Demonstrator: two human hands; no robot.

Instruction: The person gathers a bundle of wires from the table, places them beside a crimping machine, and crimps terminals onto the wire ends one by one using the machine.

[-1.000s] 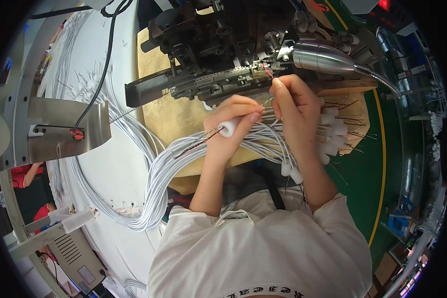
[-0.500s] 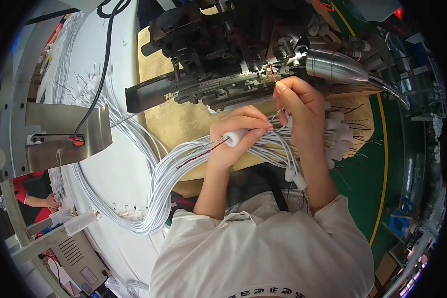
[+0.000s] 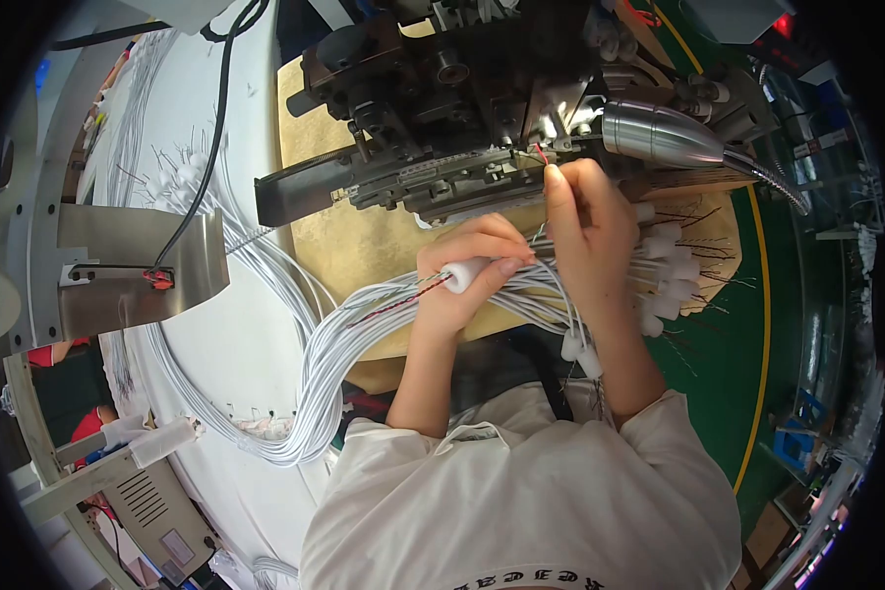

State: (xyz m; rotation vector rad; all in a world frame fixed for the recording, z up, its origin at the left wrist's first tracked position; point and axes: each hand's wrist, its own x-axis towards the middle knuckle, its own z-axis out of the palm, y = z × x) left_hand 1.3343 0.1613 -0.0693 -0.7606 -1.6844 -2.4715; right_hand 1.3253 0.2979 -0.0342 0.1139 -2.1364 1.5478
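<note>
My left hand (image 3: 462, 280) is closed around a white cable near its end. A white cylindrical sleeve (image 3: 463, 274) sits in that palm, with a dark red twisted wire pair (image 3: 418, 295) and a pale green pair coming out of it. Higher and to the right, my right hand (image 3: 595, 221) pinches a thin red wire (image 3: 543, 154) between thumb and fingertips. The wire's tip reaches the front of a dark metal machine (image 3: 462, 93); its exact contact there is too small to tell. Below both hands runs a thick bundle of white cables (image 3: 334, 354).
A silver flexible lamp (image 3: 664, 133) points at the machine from the right. White sleeved cable ends (image 3: 674, 270) with bare wires lie beyond my right forearm. At left stands a metal bracket (image 3: 138, 261) with a black cord, beside a white-covered table (image 3: 226, 364).
My right hand has turned slightly, its fingers more upright, with the red wire still at the machine. The left hand has barely moved. A co-worker's hand at far left has gone from view.
</note>
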